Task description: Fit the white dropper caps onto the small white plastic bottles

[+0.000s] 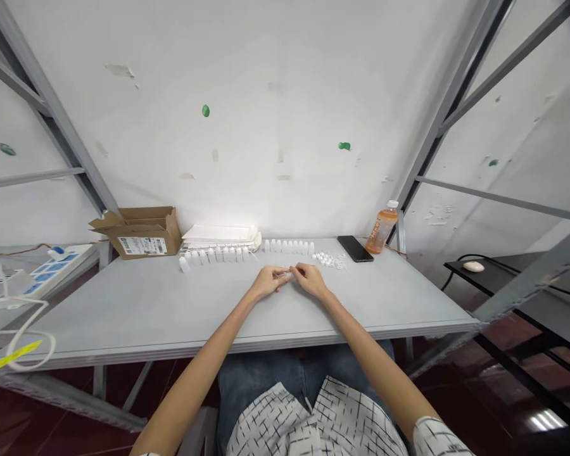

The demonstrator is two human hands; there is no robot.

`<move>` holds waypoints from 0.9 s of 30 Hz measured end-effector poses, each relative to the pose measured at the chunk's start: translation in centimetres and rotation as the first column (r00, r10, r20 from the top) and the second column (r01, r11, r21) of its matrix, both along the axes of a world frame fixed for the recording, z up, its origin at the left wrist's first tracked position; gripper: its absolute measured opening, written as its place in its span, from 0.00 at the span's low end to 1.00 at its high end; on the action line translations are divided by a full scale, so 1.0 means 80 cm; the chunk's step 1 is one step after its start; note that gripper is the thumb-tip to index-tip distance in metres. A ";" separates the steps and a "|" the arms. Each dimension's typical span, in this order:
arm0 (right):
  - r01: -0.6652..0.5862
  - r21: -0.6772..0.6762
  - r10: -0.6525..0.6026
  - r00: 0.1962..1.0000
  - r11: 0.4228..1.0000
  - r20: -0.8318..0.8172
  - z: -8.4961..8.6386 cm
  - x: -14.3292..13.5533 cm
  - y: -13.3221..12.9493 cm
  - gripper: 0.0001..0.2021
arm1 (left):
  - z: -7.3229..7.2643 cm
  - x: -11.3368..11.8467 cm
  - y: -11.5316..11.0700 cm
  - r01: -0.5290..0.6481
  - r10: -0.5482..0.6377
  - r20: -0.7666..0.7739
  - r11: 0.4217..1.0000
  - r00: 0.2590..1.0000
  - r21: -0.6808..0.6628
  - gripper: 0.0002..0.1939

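- While held close together, nearly fingertip to fingertip, over the middle of the tabletop [137, 310]: left hand [268, 282] and right hand [310, 279], fingers curled inward. Perhaps pinching something tiny between them; too small to tell, so no call on whether clamped.
- Chief risk, as judged: loss of a tiny piece through an off-centre squeeze. Likely cause: scant surface to grip, view blocked by fingers.
- Just beyond the right hand: scatter of small white pieces [331, 260]. Could get spread by a sideways brush of the knuckles.
- Behind the hands, near: short row of white bottles [289, 247], upright. Narrow-footed by the look; could topple one into another if nudged in a forward reach.
- Farther left: second bottle row [213, 256], close-set, in front of a white stack [221, 234]. Same chain-fall risk from a careless leftward sweep.
- Right of the pieces: black phone [356, 249], flat; then orange drink bottle [382, 229], upright. Limits on a wide rightward swing.
- Far left, at the back: open cardboard box [149, 237], flaps jutting. Possible snag.
- Front edge [275, 344]: crossed by both forearms, no raised lip visible. Possible drop into the lap [261, 377] for a rolling piece.
- Room to move: broadest sideways along the front; tightest forward, toward the bottles.
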State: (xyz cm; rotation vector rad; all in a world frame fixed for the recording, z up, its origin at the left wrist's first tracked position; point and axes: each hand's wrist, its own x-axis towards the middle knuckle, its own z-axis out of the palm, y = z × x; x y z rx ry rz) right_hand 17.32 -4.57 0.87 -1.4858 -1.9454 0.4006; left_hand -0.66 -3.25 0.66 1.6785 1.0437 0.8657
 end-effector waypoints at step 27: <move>-0.076 -0.031 0.075 0.997 0.997 -0.018 -0.003 -0.002 0.031 0.19 | -0.001 -0.001 0.017 -0.021 0.022 -0.003 0.997 1.000 0.078 0.25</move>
